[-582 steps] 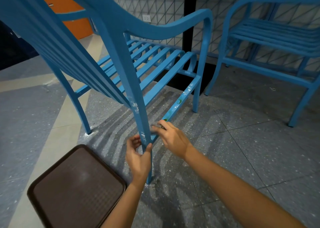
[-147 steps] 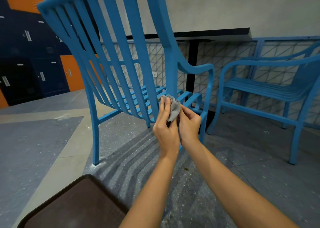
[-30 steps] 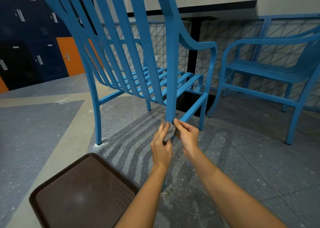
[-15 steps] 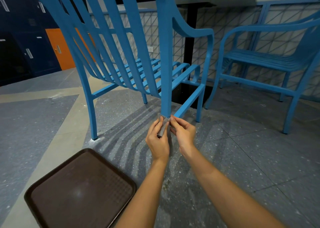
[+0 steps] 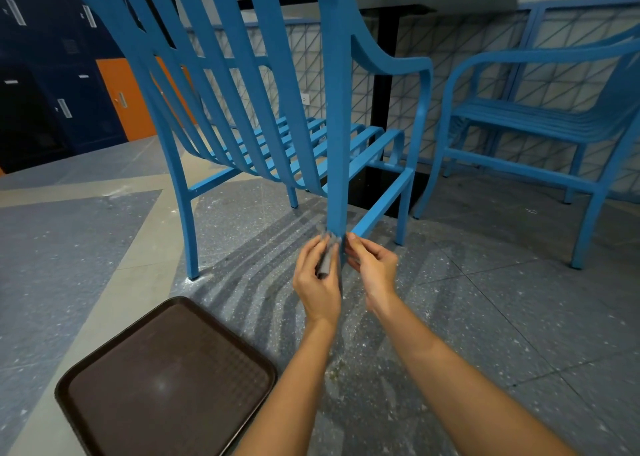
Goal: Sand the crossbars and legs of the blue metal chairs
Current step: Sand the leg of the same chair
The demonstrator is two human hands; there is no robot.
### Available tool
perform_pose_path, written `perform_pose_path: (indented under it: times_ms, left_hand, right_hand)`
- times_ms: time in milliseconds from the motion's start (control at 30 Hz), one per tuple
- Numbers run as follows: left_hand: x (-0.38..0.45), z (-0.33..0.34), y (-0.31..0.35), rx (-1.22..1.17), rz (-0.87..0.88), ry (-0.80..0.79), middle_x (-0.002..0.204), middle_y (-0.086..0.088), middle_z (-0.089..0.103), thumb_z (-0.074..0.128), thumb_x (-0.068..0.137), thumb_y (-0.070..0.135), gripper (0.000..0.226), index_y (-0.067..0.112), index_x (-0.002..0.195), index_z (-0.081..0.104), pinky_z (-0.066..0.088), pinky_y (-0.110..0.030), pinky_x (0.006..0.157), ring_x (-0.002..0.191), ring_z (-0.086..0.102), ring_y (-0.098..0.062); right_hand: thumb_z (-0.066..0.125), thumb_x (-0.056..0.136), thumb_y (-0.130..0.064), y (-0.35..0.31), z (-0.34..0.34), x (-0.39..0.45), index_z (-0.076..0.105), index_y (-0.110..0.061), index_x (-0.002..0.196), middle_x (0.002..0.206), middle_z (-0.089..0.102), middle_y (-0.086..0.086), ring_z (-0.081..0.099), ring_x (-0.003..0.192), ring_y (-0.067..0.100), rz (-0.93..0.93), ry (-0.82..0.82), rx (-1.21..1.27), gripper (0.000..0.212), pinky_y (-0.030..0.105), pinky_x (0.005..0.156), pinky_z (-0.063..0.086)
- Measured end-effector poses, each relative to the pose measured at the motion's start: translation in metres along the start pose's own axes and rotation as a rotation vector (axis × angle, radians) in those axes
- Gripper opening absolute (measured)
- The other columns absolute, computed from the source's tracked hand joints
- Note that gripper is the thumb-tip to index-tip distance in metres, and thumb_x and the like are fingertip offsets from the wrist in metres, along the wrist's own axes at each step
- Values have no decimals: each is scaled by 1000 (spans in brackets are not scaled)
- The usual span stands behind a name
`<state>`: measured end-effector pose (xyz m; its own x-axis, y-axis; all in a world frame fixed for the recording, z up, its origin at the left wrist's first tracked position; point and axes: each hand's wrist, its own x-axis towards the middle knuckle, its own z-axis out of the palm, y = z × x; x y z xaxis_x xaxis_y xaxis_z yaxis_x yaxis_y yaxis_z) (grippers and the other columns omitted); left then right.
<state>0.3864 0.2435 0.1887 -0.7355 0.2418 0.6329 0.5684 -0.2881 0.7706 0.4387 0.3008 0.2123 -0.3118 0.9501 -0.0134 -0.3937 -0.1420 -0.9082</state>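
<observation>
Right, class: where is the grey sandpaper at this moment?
In the head view, just right of centre, the folded grey sandpaper is wrapped against the near chair's rear leg, pinched between the left hand and right hand, above the speckled floor.

no text, label, brand, number or sign can be read anywhere in the view.
</observation>
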Motion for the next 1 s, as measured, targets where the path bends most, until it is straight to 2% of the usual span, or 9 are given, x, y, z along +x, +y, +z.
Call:
perform_pose_path:
  times_ms: [133, 267, 400, 567, 667, 733, 867, 1000]
  left_hand:
    - [17, 19, 18, -2, 99, 55, 109, -9, 61, 70, 85, 3, 21, 0, 106, 71, 48, -13, 91, 104, 59, -8]
    - [9, 24, 5, 12, 64, 40, 100, -7, 58, 68, 86, 3, 17, -2, 102, 70, 51, -19, 85, 97, 60, -18]
    - [-6, 17, -11, 75, 59, 4, 96, -4, 58, 67, 88, 6, 14, 0, 99, 69, 52, -23, 80, 92, 59, -21]
    - [-20, 3, -26, 175, 59, -108, 97, 1, 56, 65, 88, 2, 13, 1, 100, 69, 53, -33, 80, 95, 56, -19]
    - [-23, -5, -24, 172, -8, -147, 98, 4, 56, 66, 87, 2, 15, 2, 102, 70, 54, -36, 82, 97, 56, -18]
    - [-18, -8, -18, 152, -15, -137, 101, 0, 60, 67, 86, 2, 18, 2, 104, 71, 55, -33, 86, 99, 59, -18]
    - [6, 1, 10, 50, 48, -63, 106, -6, 65, 69, 85, 5, 23, 1, 108, 70, 49, -14, 89, 102, 63, -12]
    - [21, 13, 22, -7, 61, -1, 104, -6, 64, 71, 85, 8, 22, 3, 107, 71, 50, -17, 89, 102, 63, -13]
  right_hand:
    - [67, 88, -9, -2, 1, -1, 71, 1, 104, 99, 73, 17, 71, 94, 26, 4, 17, 17, 20, 31, 78, 60]
    - [67, 88, -11, -1, 1, 0, 72, 1, 101, 97, 73, 17, 71, 93, 28, 16, 16, 37, 18, 34, 81, 59]
    - [67, 88, -13, 2, 0, 0, 73, -1, 98, 95, 73, 18, 71, 91, 28, 26, 2, 62, 16, 36, 82, 58]
    - [66, 90, -15, 4, 0, -1, 72, -4, 100, 96, 75, 11, 72, 91, 20, 20, -6, 46, 16, 28, 79, 59]
    - [66, 89, -17, 3, -1, -3, 73, -12, 97, 95, 75, 6, 72, 90, 16, 22, -23, 28, 11, 22, 74, 58]
    - [68, 88, -16, 4, -3, -3, 74, -14, 94, 92, 76, 3, 72, 90, 15, 27, -22, 20, 9, 22, 74, 58]
    - [71, 85, -13, 11, -9, -4, 75, -16, 91, 89, 76, 3, 72, 91, 17, 29, 40, -47, 8, 30, 83, 57]
    - [73, 83, -11, 17, -12, -3, 75, -11, 96, 89, 76, 4, 72, 89, 18, 21, 27, -99, 13, 33, 83, 57]
